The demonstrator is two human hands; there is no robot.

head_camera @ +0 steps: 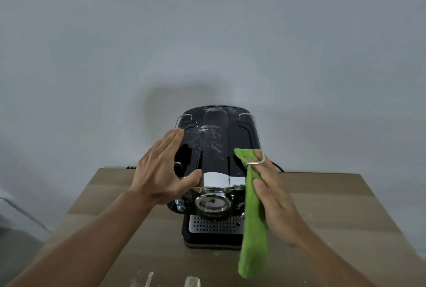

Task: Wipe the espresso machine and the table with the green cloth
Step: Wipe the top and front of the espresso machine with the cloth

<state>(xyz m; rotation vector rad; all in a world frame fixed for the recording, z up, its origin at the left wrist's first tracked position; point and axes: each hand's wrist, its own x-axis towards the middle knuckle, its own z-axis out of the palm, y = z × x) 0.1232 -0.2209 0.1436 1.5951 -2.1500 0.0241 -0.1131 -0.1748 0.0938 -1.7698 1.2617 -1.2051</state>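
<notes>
A black and chrome espresso machine [219, 148] stands on a wooden table [334, 206], its top smeared with white streaks and specks. My left hand [161, 171] lies flat against the machine's left side, fingers straight, thumb across the front chrome edge. My right hand [274, 197] presses the green cloth [252, 217] against the machine's right side, fingers straight, thumb on the cloth. The cloth's upper corner lies over the right top edge; the rest hangs down toward the table.
A grey wall rises right behind the machine. A black cable [277, 168] trails off behind the machine's right side. White crumbs dot the table at the right and front. Clear, blurry objects [192, 281] poke up at the bottom edge.
</notes>
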